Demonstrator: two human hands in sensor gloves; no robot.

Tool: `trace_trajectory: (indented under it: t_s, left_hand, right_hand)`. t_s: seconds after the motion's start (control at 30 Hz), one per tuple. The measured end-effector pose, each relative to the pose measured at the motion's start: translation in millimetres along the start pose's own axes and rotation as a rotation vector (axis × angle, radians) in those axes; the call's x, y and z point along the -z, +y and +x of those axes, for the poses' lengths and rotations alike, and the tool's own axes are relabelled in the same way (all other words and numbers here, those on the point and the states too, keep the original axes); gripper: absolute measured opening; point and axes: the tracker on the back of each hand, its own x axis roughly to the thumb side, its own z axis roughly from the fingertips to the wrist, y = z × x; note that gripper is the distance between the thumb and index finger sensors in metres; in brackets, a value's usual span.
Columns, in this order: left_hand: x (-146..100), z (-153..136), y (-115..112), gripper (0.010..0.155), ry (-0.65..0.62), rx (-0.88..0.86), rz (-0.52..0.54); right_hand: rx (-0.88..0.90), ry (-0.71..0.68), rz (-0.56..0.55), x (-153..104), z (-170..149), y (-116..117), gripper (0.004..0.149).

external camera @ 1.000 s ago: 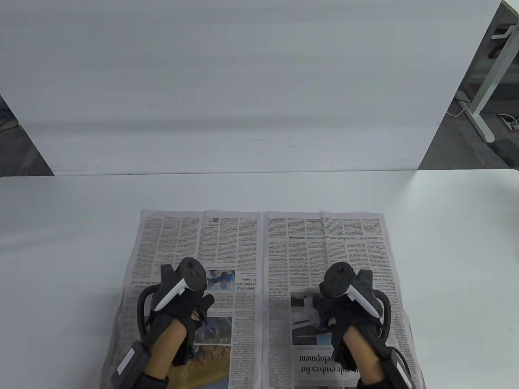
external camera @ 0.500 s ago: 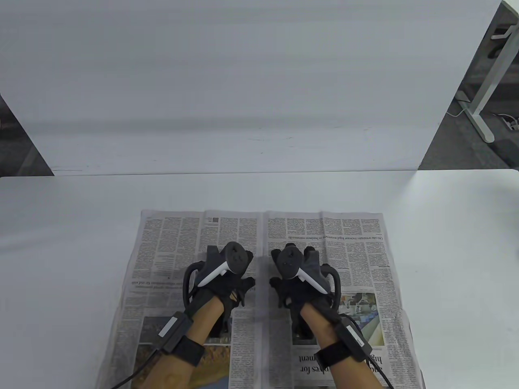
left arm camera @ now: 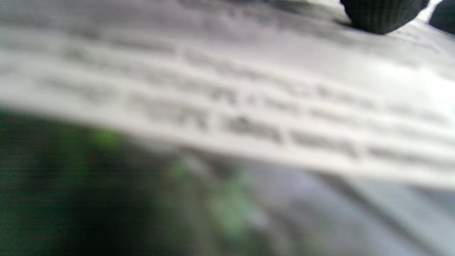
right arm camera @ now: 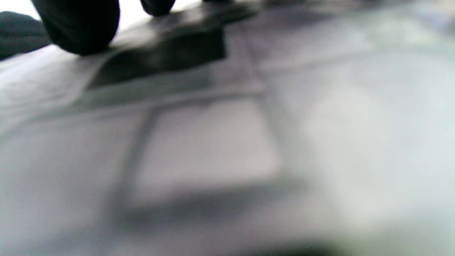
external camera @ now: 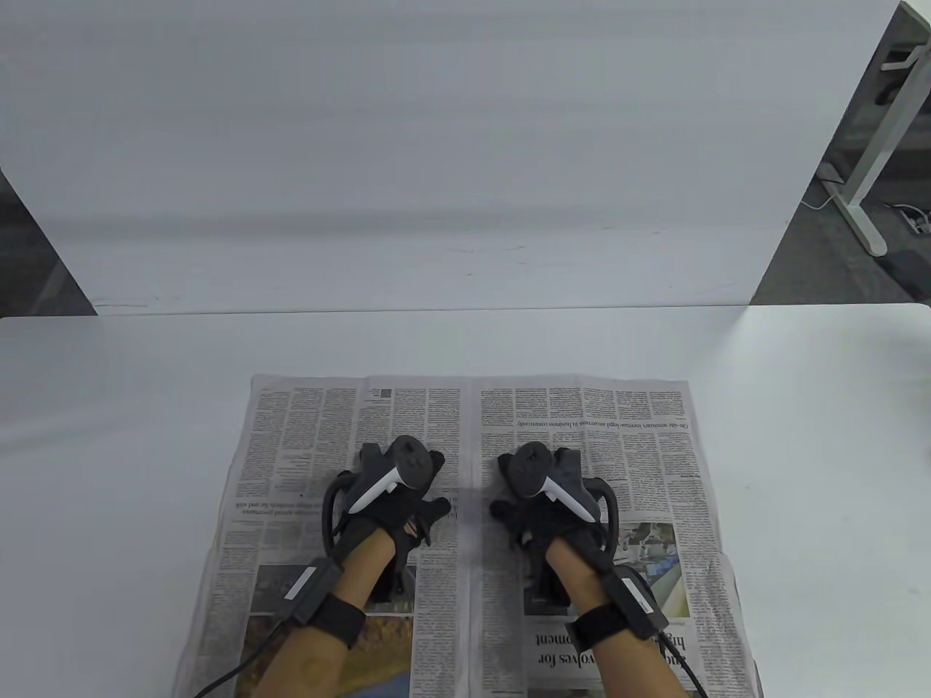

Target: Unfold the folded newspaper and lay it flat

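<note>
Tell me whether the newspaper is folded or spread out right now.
Spread. The newspaper lies open on the table, two pages either side of its centre crease, both hands pressing near it.

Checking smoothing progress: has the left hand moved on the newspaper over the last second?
Yes. The left hand has moved up the newspaper and inward, from the small blue photo toward the centre fold.

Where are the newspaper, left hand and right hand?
newspaper (external camera: 640, 436): table view, bare print on the right page.
left hand (external camera: 396, 509): table view, middle of the glove.
right hand (external camera: 545, 512): table view, middle of the glove.
</note>
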Motion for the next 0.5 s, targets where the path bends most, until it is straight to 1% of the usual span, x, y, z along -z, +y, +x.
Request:
trace_trajectory:
  t_s: [0.13,0.5]
  left_hand:
    - [3,-13,4,0.072,0.034,-0.031,0.004]
    - [7,-63,17,0.074,0.16,-0.123,0.035]
  right_hand:
    - [0.022,0.036,-0.007,2,-15,-5,0.072]
    - [0.071,0.14,-0.036,7,-70,-21,0.072]
